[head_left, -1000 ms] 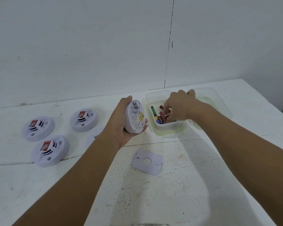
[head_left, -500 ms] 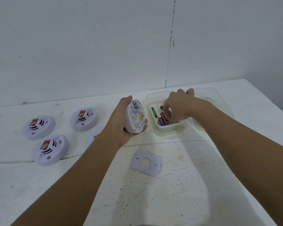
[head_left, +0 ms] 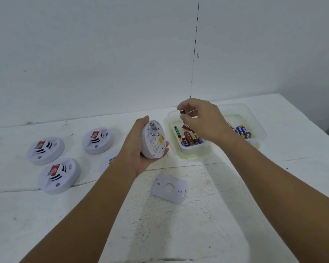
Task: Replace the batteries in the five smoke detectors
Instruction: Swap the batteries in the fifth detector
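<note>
Progress check, landmark is the near tub (head_left: 190, 150), the clear plastic box of loose batteries (head_left: 188, 138).

My left hand (head_left: 139, 149) grips the open smoke detector (head_left: 153, 139) just left of the near tub, raised off the white table (head_left: 179, 234), back side turned toward me. Fingers and thumb are wrapped round its rim, so the grip is clamped on the housing. Its battery bay looks empty, though I can't see it clearly. The detached back plate (head_left: 169, 188) lies flat on the table, in front of the tub and nearer me.

My right hand (head_left: 201, 119) is lifted above the near tub, fingertips pinched on a battery (head_left: 183, 111); only its metal end shows, label hidden. Wrist is bent down, forearm coming in from the right.

A far tub (head_left: 254, 118) sits touching the near tub's right side, with a few more batteries (head_left: 242, 130) in it.

Well left of the tub, three detectors (head_left: 51, 175) lie face up with red tags, apparently untouched. A fourth detector (head_left: 107, 162) is mostly hidden behind my left forearm.

My judgement: early stage. First unit is opened and awaiting a fresh cell; four remain. Next comes seating this battery, then refitting the plate.
</note>
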